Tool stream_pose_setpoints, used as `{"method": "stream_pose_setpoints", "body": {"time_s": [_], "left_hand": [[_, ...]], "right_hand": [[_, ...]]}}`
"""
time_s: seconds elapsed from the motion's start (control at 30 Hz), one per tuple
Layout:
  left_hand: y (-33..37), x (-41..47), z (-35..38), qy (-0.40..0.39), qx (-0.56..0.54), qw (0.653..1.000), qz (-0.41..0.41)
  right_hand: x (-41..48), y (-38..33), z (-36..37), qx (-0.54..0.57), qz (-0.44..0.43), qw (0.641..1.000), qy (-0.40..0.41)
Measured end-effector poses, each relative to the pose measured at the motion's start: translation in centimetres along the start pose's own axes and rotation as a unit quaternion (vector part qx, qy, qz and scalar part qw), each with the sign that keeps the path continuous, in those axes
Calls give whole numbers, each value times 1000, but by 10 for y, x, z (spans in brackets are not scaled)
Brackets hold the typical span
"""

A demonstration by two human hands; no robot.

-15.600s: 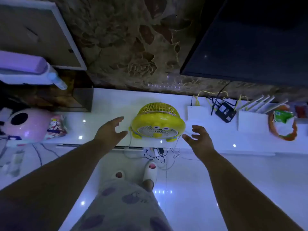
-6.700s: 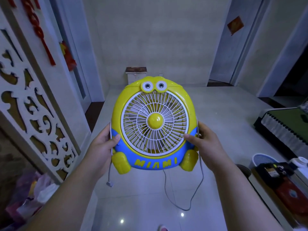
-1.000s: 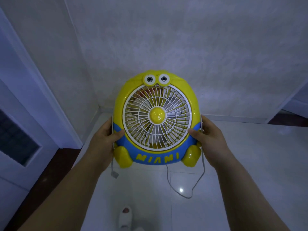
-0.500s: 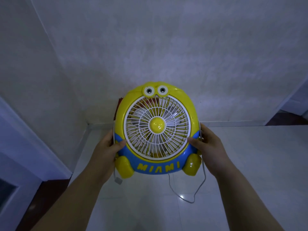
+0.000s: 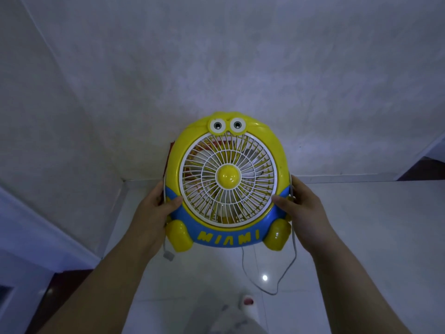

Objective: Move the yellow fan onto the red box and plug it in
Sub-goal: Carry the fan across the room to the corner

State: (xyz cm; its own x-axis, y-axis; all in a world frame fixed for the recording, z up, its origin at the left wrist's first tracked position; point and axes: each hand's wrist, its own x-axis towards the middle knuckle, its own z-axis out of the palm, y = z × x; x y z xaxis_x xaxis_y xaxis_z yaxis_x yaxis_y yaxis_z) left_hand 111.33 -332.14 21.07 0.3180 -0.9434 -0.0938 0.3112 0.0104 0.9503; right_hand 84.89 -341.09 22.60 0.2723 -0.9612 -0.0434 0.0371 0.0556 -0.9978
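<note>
The yellow fan, with a blue base marked MIAMI, a white grille and two googly eyes, hangs upright in the air facing me. My left hand grips its left side and my right hand grips its right side. Its grey cable loops down below the right foot, and the plug dangles under my left hand. A sliver of the red box shows behind the fan's left edge, against the wall; the rest of the box is hidden by the fan.
A pale textured wall rises right ahead and meets another wall in a corner at left. A white door frame stands at lower left. Glossy white floor tiles lie below. My slippered foot is at the bottom.
I have stepped closer to the wall corner with the fan held in both hands. The fan sits slightly lower in view, and the red box stays behind it.
</note>
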Motion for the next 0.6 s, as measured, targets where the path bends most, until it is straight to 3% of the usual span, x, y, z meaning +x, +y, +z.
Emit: {"method": "stream_pose_setpoints", "body": {"time_s": [0.27, 0.6], "left_hand": [[7, 82, 29, 38, 7, 999, 17], [11, 178, 92, 31, -9, 998, 47]], "right_hand": [[104, -14, -16, 0, 3, 999, -33], [219, -46, -67, -22, -26, 997, -62]]}}
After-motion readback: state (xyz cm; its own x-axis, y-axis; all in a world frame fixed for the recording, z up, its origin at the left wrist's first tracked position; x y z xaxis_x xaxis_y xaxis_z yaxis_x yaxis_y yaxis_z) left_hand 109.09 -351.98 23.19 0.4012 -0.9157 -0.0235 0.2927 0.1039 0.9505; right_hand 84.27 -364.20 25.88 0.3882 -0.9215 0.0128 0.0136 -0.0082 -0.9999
